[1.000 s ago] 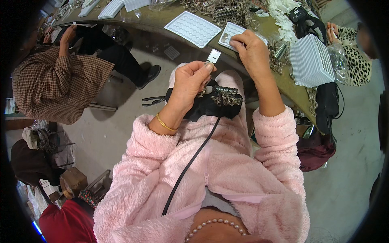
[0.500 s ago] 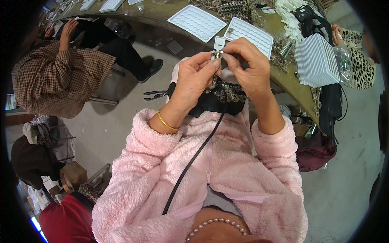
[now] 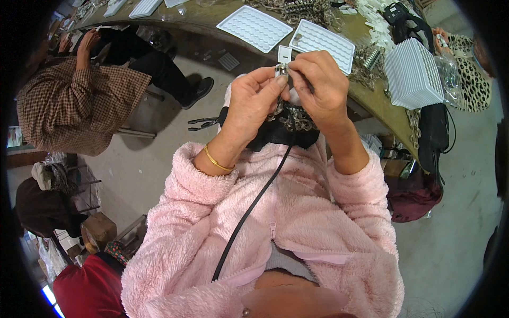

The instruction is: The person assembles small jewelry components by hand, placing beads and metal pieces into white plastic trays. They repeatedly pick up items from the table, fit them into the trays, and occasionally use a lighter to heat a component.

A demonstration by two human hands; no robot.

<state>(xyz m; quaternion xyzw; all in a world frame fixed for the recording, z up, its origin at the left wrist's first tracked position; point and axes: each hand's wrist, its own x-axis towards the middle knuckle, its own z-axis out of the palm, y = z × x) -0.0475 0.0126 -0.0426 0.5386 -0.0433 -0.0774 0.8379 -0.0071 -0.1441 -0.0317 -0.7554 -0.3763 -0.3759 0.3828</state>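
My left hand [image 3: 248, 103] is closed, its thumb and fingers pinching a small shiny metal piece [image 3: 281, 70]. A white square tag [image 3: 284, 54] stands up from the far end of this piece, and links seem to hang below it. Close on its right, my right hand [image 3: 322, 87] has thumb and forefinger drawn together at the piece's edge; what they hold is too small to make out. Beneath the hands, metal chains [image 3: 303, 121] lie on a black cloth or pouch [image 3: 283, 139] in my lap.
Two white moulded trays [image 3: 254, 28] lie on the table [image 3: 384, 108] ahead, near piles of chain [image 3: 367, 64] and white tags [image 3: 374, 24]. A stack of white trays [image 3: 414, 74] stands at the right. A person in a checked garment [image 3: 74, 103] sits at the left.
Both hands have shifted very slightly left with the metal piece and tag. The right fingers stay close to the piece. My view has tilted a little.
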